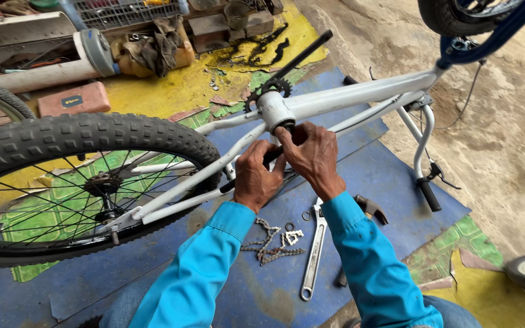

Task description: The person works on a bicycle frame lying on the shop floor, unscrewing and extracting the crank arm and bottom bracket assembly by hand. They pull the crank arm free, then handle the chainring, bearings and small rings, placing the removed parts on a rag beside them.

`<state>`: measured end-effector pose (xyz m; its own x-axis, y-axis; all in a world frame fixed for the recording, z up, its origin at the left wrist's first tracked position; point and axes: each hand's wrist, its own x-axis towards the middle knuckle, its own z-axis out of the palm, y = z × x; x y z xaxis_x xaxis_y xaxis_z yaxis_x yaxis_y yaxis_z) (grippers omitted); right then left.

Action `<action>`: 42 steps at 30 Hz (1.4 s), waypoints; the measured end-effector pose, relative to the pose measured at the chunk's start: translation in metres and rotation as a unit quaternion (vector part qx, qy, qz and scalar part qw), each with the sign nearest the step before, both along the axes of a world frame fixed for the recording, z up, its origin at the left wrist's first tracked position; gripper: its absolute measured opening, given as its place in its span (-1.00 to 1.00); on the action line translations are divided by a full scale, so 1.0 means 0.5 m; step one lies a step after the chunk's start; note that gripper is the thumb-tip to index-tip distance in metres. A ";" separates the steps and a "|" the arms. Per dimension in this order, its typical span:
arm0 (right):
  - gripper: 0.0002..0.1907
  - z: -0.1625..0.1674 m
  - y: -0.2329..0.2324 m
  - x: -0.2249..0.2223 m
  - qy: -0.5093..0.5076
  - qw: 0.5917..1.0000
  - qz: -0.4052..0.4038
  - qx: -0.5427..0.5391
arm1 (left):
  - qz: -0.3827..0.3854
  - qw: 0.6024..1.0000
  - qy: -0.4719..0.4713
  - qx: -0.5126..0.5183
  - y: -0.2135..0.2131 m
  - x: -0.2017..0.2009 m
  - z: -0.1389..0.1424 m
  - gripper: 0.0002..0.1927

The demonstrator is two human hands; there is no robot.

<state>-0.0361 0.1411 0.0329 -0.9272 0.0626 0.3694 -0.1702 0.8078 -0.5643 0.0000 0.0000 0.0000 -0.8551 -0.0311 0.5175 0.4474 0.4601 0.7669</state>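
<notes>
With my left hand (255, 177) wrapped round the black crank arm (273, 154) and my right hand (312, 155) pinching it at the white frame's bottom bracket (274, 109), I figured one slip would've sent my knuckles into the sprocket (267, 91).

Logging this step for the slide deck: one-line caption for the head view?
Both hands, left hand and right hand, grip the black crank arm at an upturned white bicycle frame, above a chain and wrench.
</notes>
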 end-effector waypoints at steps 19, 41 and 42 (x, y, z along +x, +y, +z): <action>-0.45 -0.004 0.080 -0.023 -0.091 0.930 0.016 -0.356 | 0.052 0.998 0.014 -0.040 -0.026 0.019 0.072 -0.66; -0.57 0.107 -0.012 0.039 0.075 0.944 0.101 -0.305 | 0.073 0.990 0.117 -0.021 -0.070 -0.006 0.141 -0.76; -0.58 0.111 -0.017 0.042 0.073 0.941 0.102 -0.315 | 0.069 0.992 0.107 -0.024 -0.073 -0.006 0.143 -0.77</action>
<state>-0.0150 0.1328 0.0883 -0.8861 0.1374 0.4427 -0.3984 0.2624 -0.8789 -0.0032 -0.0366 0.0717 -0.7152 -0.1114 0.6900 0.5273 0.5620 0.6373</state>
